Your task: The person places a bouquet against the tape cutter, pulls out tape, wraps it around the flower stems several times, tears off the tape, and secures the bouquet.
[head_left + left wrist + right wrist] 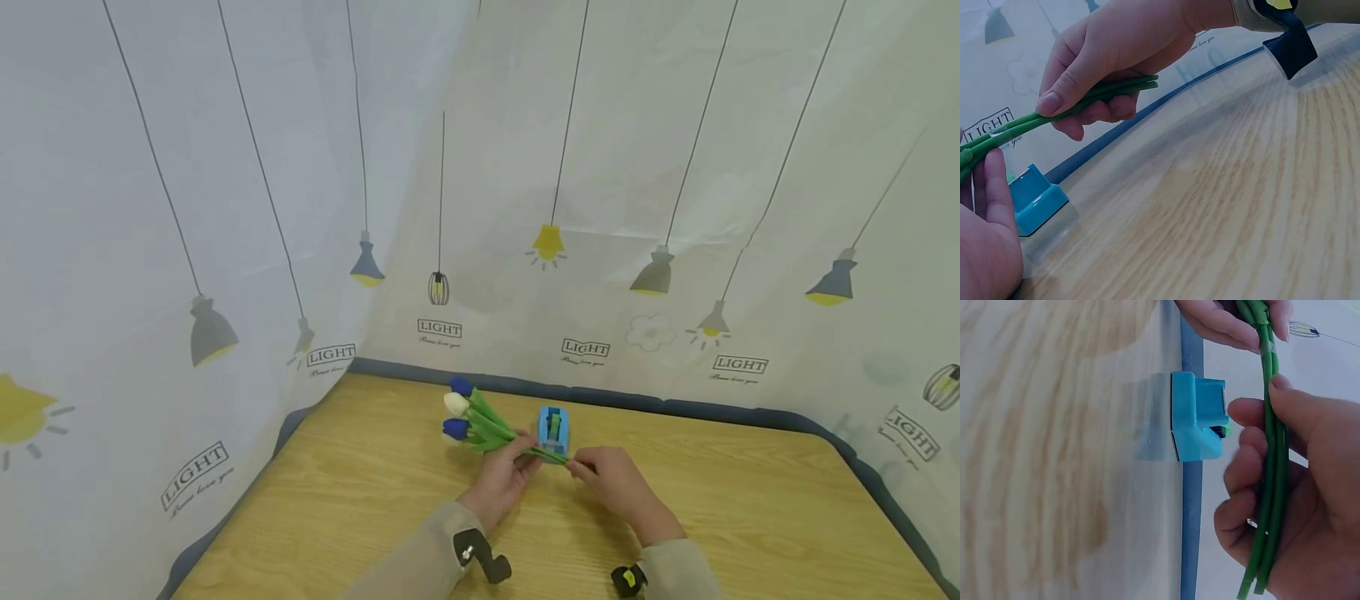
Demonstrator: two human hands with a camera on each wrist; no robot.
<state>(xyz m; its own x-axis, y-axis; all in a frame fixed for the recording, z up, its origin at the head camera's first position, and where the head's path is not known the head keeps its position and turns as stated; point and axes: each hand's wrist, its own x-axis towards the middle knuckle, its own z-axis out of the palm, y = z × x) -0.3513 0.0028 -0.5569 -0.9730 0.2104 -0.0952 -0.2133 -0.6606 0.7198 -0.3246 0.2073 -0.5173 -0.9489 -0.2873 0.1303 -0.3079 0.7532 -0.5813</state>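
Tulip bunch (489, 428): blooms left of blue tape dispenser (553, 419), stems slanting rightward and nearer across its front, left hand (504, 482) pinching them near-left of it. Right hand (613, 482) pinches lower stems near-right of it, about equally close. Table (750, 492) stretches widely rightward of it, far edge behind.
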